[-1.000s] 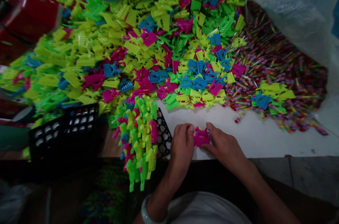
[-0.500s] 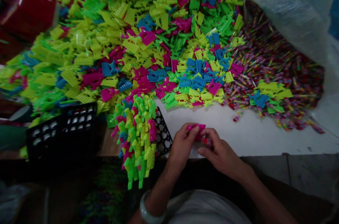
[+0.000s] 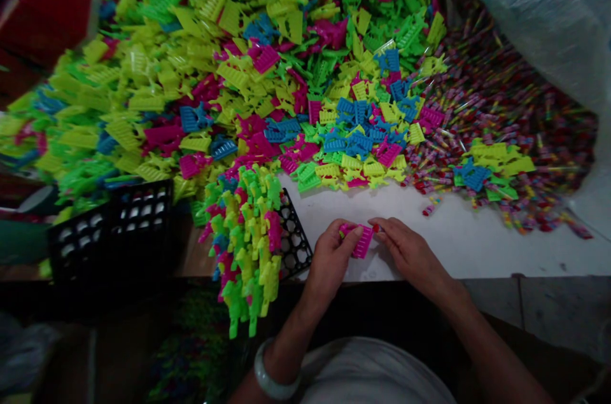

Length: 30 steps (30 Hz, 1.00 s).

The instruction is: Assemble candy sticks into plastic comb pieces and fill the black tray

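The pink pc is held over the white bench, close to the front edge, b/w the two hands. It is gripped in the left hand, w/ the thumb laid on top, so part of it is hidden. Its ridged end is left sticking out to the right, toward the right hand. Its long side seems to be set approx. left to right, w/ a bit of a tilt, but the full length can't be seen. In the right hand, a sm. red-tipped bit is pinched b/w thumb & fingertip. That bit is held just by the top right corner of the pink pc; whether the two are touching can't be told, nor which way the bit is pointed. The pink pc is nearest the left fingers, w/ the right fingers just off its ridged end. To the left, a black tray is part covered by rows of bright shapes, & farther back the bench is hidden by a big heap of bright pcs.
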Available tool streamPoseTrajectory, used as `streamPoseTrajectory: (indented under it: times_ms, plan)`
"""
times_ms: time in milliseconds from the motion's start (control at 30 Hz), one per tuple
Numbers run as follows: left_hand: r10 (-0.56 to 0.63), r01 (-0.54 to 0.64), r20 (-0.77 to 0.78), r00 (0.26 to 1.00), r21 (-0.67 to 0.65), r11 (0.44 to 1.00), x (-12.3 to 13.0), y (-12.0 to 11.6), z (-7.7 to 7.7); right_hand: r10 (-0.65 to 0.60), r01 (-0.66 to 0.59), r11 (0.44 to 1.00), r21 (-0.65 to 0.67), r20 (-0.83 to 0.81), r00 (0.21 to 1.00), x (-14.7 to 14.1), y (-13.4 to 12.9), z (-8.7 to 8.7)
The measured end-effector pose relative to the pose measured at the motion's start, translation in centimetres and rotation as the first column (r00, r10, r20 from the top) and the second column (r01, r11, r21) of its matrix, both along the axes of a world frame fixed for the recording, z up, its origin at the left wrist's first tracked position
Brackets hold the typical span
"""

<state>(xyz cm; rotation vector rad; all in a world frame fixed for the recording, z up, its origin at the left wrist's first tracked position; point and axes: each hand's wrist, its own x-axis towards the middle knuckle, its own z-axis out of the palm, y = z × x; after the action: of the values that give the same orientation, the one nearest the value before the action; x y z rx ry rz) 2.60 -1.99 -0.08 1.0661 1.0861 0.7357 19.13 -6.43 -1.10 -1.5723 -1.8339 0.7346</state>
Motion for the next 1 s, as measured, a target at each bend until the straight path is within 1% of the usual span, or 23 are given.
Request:
streamPoseTrajectory:
  times_ms: [100,167,267,300,400,500,600,667,733,833,933,1000]
  plan:
    - [0.011,-0.01,-0.021,1.0,0.011,1.0,0.1,-0.1,0.0,0.033,-0.033,0.999,-0.023,0.001,0.999,0.1,0.0,0.1]
    - [0.045,-0.044,-0.032,0.998,0.035,0.998,0.3,-0.3,0.1,0.069,-0.07,0.996,-0.053,-0.019,0.997,0.1,0.0,0.4]
    - [0.079,-0.078,-0.006,0.997,0.056,0.995,0.6,-0.4,0.1,0.109,-0.111,0.989,-0.102,-0.021,0.994,0.3,0.1,1.0]
    - [0.074,-0.075,0.014,0.997,0.052,0.996,0.6,-0.4,0.0,0.124,-0.124,0.987,-0.107,-0.007,0.992,0.4,0.1,1.2]
    - [0.013,-0.015,0.067,0.998,0.031,0.999,0.4,-0.3,0.0,0.192,-0.186,0.978,-0.091,0.06,0.98,0.8,0.1,1.3]
    - [-0.027,0.025,0.024,0.999,0.067,0.997,0.2,-0.2,0.3,0.241,-0.232,0.97,-0.075,0.159,0.957,0.9,-0.1,0.9]
    - [-0.034,0.044,-0.078,0.996,0.137,0.99,0.1,-0.2,0.7,0.227,-0.221,0.974,-0.054,0.182,0.957,0.8,-0.4,0.3]
    - [-0.033,0.048,-0.105,0.994,0.146,0.988,0.2,-0.2,0.7,0.209,-0.206,0.978,-0.031,0.179,0.962,0.7,-0.6,0.1]
    - [-0.019,0.029,-0.081,0.997,0.117,0.993,0.5,-0.3,0.5,0.213,-0.213,0.977,-0.024,0.208,0.955,0.7,-0.6,0.4]
    - [0.043,-0.043,-0.007,0.999,0.055,0.998,1.1,-0.6,0.4,0.222,-0.213,0.975,-0.065,0.268,0.937,0.6,-0.3,1.3]
    - [0.126,-0.126,0.006,0.992,0.0,0.992,1.7,-0.8,0.7,0.164,-0.145,0.986,-0.079,0.396,0.903,0.4,0.1,2.1]
    - [0.157,-0.156,0.012,0.988,-0.041,0.987,2.0,-0.8,1.2,0.099,-0.09,0.995,-0.041,0.5,0.86,0.0,0.4,2.1]
